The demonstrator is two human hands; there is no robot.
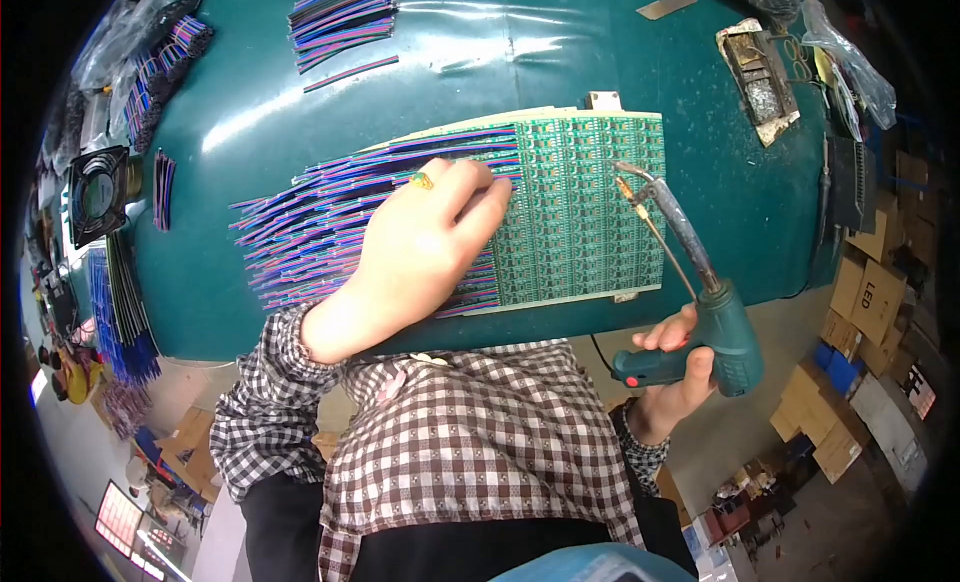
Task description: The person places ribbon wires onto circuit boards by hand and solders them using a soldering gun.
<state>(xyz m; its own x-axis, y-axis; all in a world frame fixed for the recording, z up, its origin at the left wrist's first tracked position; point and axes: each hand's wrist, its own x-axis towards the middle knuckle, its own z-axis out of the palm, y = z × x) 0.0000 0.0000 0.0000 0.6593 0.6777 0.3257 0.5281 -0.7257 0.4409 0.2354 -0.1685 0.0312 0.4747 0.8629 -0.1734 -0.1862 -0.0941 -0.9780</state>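
near the front edge of the teal bench [300, 112], a green circuit board panel [585, 212] is lying flat. the left hand [425, 242] is pressing its fingers onto the striped wires [300, 232] at the panel's left side. the right hand [675, 367] is gripping a green soldering gun [700, 312], tip touching the panel.

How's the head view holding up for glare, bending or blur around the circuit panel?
Head view: white glare streaks on the teal table above the green circuit panel; fisheye bends the table edges and darkens the corners; panel, left hand and soldering gun in the right hand look sharp.
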